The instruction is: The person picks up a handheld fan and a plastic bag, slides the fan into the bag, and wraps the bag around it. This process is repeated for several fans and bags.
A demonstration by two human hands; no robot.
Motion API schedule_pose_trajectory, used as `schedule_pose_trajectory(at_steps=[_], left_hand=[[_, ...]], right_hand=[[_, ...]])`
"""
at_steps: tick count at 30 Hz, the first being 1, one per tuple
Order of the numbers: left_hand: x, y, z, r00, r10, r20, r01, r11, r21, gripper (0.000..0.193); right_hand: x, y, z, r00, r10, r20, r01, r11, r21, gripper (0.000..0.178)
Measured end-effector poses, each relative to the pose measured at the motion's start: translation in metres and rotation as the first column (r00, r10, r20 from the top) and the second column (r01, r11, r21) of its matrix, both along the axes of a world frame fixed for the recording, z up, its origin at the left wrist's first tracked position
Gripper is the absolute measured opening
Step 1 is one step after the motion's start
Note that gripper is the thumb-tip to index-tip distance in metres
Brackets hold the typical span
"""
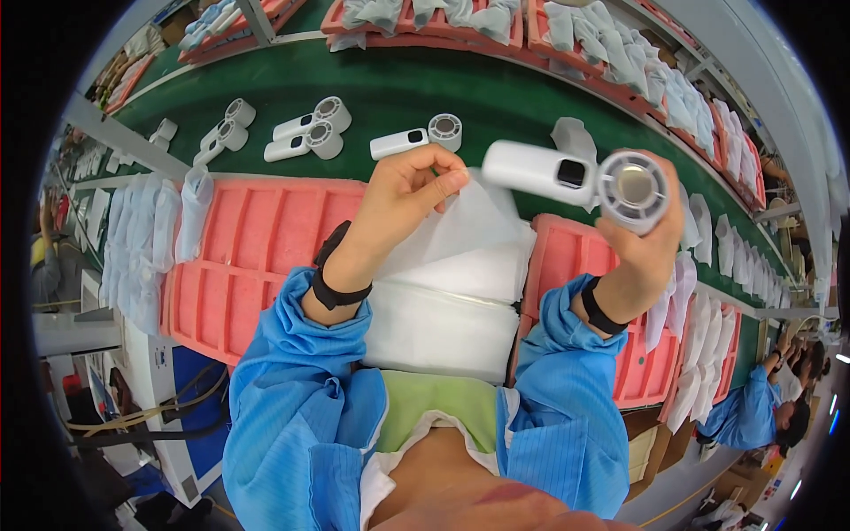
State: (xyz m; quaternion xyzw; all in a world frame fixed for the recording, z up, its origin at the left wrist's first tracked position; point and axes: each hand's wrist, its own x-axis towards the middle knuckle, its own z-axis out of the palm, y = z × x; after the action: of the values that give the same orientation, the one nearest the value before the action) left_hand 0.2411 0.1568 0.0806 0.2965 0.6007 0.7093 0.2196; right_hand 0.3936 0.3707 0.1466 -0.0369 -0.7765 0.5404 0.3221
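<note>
My right hand grips a white handheld fan by its round head, with the handle pointing left and a dark screen on it. My left hand pinches the corner of a thin translucent white sleeve between thumb and fingers. That corner is lifted off a stack of white sleeves lying in front of my chest. The fan is held above and right of the lifted corner, apart from it. Beyond my left hand, another white fan lies on the green belt.
Pink compartment trays flank the stack; the right-hand one is partly under my arm. Several fans lie farther left on the green belt. Wrapped pieces fill trays around. A person in blue works at far right.
</note>
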Motion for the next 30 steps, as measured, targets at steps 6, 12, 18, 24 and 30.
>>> schedule_pose_trajectory(at_steps=[6,12,18,24,30], left_hand=[[-0.001,0.001,0.002,0.996,-0.042,-0.080,0.040,0.999,-0.021,0.011],[0.004,-0.010,0.011,0.999,0.041,0.005,-0.041,0.996,0.076,0.011],[0.006,-0.010,0.017,0.937,0.050,0.346,-0.184,0.912,0.368,0.010],[0.012,-0.015,0.008,0.984,0.167,-0.065,-0.139,0.940,0.310,0.008],[0.044,0.006,-0.004,0.660,0.278,-0.698,-0.211,0.960,0.184,0.025]], right_hand=[[0.009,0.016,-0.003,0.972,0.061,-0.227,-0.044,0.996,0.080,0.053],[-0.025,-0.022,-0.014,0.949,0.308,-0.069,-0.301,0.949,0.091,0.052],[-0.058,-0.061,-0.034,0.982,0.185,0.040,-0.184,0.882,0.433,0.063],[-0.067,-0.083,-0.045,0.996,0.058,0.073,-0.087,0.856,0.510,0.073],[-0.076,-0.067,-0.052,0.989,-0.088,-0.123,0.140,0.835,0.533,0.073]])
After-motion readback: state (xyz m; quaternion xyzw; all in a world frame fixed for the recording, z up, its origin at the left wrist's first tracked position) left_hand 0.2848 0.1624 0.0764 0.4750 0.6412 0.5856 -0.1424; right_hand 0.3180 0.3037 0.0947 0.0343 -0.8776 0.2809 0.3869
